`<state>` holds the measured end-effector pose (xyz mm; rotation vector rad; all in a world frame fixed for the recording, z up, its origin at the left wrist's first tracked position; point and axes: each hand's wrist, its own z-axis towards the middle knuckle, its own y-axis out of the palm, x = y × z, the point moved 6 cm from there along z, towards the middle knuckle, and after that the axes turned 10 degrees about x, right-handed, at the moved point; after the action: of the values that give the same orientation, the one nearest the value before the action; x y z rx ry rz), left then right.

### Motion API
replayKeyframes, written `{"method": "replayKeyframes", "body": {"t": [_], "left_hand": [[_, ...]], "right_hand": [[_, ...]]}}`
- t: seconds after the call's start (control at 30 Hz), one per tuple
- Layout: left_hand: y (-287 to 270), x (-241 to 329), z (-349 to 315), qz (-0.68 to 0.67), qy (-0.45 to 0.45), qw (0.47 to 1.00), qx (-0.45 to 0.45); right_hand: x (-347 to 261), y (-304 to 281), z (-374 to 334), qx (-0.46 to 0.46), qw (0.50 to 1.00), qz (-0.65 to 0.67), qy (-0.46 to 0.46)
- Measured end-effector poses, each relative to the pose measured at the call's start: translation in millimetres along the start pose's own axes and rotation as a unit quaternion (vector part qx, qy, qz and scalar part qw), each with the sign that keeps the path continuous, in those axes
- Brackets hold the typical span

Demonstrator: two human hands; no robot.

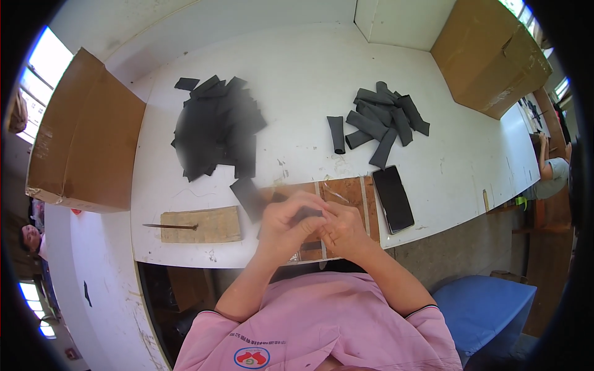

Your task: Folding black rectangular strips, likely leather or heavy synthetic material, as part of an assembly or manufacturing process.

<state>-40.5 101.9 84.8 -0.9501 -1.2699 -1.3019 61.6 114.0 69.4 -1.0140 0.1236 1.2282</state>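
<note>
1. A small black fabric piece is pinched between the left hand and the right hand, which are pressed close together above the near edge of the white tabletop.
2. The grip of the left hand is closed on the left part of the piece, with fingers curled over it; the grip of the right hand is closed on its right end, though the fingertips are partly hidden.
3. A brown wooden board is seen directly beneath and just beyond the grip.
4. A black phone is laid just right of the grip, touching the board's right edge.
5. A smaller wooden block with a thin metal tool resting on it is found to the left of the grip.
6. A heap of flat black pieces is spread beyond the grip to the left.
7. A pile of rolled black pieces is gathered beyond the grip to the right, well apart.
8. A cardboard box is placed far to the left.
</note>
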Motion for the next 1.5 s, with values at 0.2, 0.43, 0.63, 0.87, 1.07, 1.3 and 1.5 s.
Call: {"method": "replayKeyframes", "body": {"t": [0.2,0.43,0.63,0.87,1.07,1.3,1.5], "left_hand": [[7,21,5,-0.016,0.013,1.000,-0.009],[11,6,8,0.051,0.011,0.998,-0.041],[9,-10,4,0.106,-0.007,0.993,-0.044],[1,13,-3,0.001,0.107,0.994,0.036],[6,13,1,0.139,0.153,0.978,-0.025],[-18,16,-6,-0.169,0.081,0.975,0.121],[-18,39,1,-0.094,0.108,0.983,0.114]], "right_hand": [[-17,-19,17,0.026,0.998,0.065,-0.013],[8,4,-2,-0.063,0.997,0.032,0.045],[12,16,-21,-0.043,0.998,0.029,0.036],[5,2,-4,-0.075,0.993,0.064,0.068],[19,11,-15,-0.045,0.993,0.092,0.060],[-7,-6,7,-0.071,0.996,-0.035,0.030],[-15,-13,17,-0.048,0.997,-0.057,-0.015]]}}
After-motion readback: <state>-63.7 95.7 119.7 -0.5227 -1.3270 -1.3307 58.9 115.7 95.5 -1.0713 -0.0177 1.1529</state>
